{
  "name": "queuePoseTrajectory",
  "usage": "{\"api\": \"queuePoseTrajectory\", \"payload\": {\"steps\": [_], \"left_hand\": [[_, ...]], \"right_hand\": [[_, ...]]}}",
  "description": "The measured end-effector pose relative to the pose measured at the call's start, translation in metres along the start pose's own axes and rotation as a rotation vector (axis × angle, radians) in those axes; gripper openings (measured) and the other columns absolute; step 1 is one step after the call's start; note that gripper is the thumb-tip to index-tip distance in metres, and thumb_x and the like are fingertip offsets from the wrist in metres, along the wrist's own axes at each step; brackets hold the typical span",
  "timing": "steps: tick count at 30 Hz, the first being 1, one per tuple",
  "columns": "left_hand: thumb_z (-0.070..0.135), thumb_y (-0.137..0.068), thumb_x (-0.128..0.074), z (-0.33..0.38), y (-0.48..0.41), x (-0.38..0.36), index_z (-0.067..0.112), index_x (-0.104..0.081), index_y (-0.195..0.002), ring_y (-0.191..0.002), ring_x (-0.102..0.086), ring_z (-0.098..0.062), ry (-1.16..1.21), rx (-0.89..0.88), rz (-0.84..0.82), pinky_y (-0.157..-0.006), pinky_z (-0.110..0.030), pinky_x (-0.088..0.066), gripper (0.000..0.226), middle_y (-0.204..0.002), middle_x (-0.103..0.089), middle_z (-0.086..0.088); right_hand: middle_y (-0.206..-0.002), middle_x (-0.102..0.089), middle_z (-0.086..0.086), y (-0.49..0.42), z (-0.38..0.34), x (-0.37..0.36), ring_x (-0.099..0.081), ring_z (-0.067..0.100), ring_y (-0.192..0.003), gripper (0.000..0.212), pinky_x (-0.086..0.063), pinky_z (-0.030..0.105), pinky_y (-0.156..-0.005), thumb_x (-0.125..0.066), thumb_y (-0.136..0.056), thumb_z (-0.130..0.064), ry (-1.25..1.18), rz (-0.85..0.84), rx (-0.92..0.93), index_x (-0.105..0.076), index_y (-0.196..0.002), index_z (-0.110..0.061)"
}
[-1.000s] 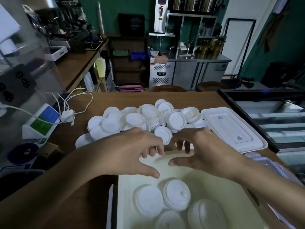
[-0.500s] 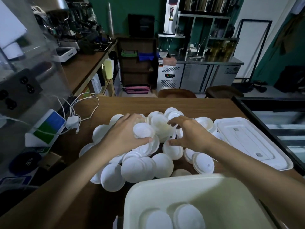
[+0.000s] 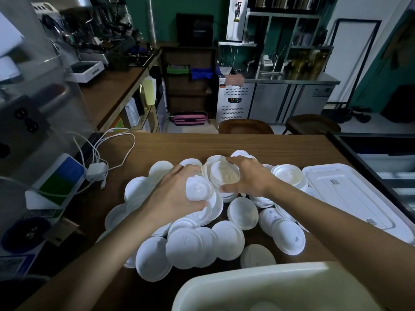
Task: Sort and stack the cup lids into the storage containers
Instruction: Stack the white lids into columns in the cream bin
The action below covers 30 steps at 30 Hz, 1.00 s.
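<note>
A heap of white cup lids [image 3: 202, 243] covers the middle of the wooden counter [image 3: 224, 144]. My left hand [image 3: 173, 198] is closed around one white lid [image 3: 198, 189] at the top of the heap. My right hand [image 3: 251, 176] grips a stack of lids [image 3: 224, 175] tilted on its side, fingers curled over its far edge. A cream storage container [image 3: 258, 279] stands nearest me at the bottom; its inside is mostly out of view.
A white container lid [image 3: 350, 198] lies flat at the right, touching the heap. A charger with white cables [image 3: 96, 171] and a green and blue card stand [image 3: 56, 182] sit at the left. A dark display case [image 3: 381, 153] borders the counter's right side.
Both hands moved from above the storage container out to the heap and closed on lids. The view tilted up, so the container slid toward the bottom edge.
</note>
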<state>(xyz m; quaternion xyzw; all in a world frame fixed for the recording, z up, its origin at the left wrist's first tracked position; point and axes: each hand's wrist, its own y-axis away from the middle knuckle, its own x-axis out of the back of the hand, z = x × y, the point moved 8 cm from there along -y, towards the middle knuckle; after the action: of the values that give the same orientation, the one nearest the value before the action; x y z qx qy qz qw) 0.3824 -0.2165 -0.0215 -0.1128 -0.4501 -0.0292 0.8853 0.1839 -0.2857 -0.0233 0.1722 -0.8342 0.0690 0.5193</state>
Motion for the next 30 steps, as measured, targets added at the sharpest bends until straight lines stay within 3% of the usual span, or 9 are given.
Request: {"api": "queuePoseTrajectory", "payload": {"steps": [4, 10, 17, 21, 26, 30], "left_hand": [[0.043, -0.068, -0.09, 0.002, 0.005, 0.006, 0.042, -0.052, -0.133, -0.115, -0.053, -0.007, 0.014, -0.028, 0.011, -0.087, -0.023, -0.038, 0.076, -0.125, -0.055, 0.019], [0.043, -0.065, -0.092, 0.009, 0.014, 0.021, 0.046, -0.054, -0.125, -0.11, -0.053, 0.003, 0.08, -0.056, 0.061, -0.085, -0.024, -0.045, 0.071, -0.118, -0.057, 0.025], [0.039, -0.066, -0.095, 0.018, 0.023, 0.029, 0.044, -0.056, -0.129, -0.11, -0.048, 0.019, 0.093, -0.065, 0.053, -0.082, -0.007, -0.037, 0.074, -0.113, -0.051, 0.047], [0.035, -0.065, -0.095, 0.026, 0.034, 0.04, 0.047, -0.056, -0.127, -0.115, -0.051, 0.012, 0.1, -0.102, 0.065, -0.087, -0.015, -0.041, 0.073, -0.118, -0.05, 0.046], [0.037, -0.066, -0.097, 0.05, 0.053, 0.062, 0.045, -0.051, -0.14, -0.118, -0.056, 0.006, 0.155, -0.141, 0.038, -0.099, -0.034, -0.051, 0.088, -0.122, -0.058, 0.035], [0.044, -0.067, -0.095, 0.082, 0.076, 0.075, 0.047, -0.045, -0.145, -0.123, -0.059, -0.001, 0.188, -0.213, -0.01, -0.105, -0.038, -0.051, 0.092, -0.127, -0.062, 0.027]], "right_hand": [[-0.148, -0.054, -0.005, 0.001, 0.002, 0.005, -0.045, 0.017, -0.139, 0.098, -0.036, 0.023, -0.103, -0.09, -0.07, -0.05, -0.073, 0.027, -0.003, -0.046, -0.153, -0.019], [-0.132, -0.056, -0.008, 0.008, -0.004, 0.017, -0.053, 0.015, -0.122, 0.089, -0.046, 0.035, -0.105, -0.095, -0.063, -0.047, -0.174, 0.058, 0.042, -0.053, -0.137, -0.023], [-0.131, -0.058, -0.008, 0.019, -0.011, 0.017, -0.055, 0.015, -0.122, 0.092, -0.049, 0.036, -0.104, -0.096, -0.06, -0.05, -0.188, 0.03, 0.024, -0.049, -0.134, -0.025], [-0.128, -0.059, -0.01, 0.031, -0.016, 0.027, -0.055, 0.013, -0.121, 0.092, -0.049, 0.036, -0.103, -0.095, -0.056, -0.056, -0.241, 0.046, 0.048, -0.051, -0.13, -0.026], [-0.126, -0.06, -0.014, 0.063, -0.027, 0.049, -0.057, 0.009, -0.114, 0.081, -0.044, 0.02, -0.086, -0.096, -0.064, -0.044, -0.249, 0.099, 0.103, -0.054, -0.131, -0.028], [-0.125, -0.062, -0.017, 0.108, -0.04, 0.063, -0.058, 0.006, -0.111, 0.077, -0.043, 0.019, -0.087, -0.097, -0.064, -0.04, -0.274, 0.15, 0.136, -0.057, -0.13, -0.031]]}}
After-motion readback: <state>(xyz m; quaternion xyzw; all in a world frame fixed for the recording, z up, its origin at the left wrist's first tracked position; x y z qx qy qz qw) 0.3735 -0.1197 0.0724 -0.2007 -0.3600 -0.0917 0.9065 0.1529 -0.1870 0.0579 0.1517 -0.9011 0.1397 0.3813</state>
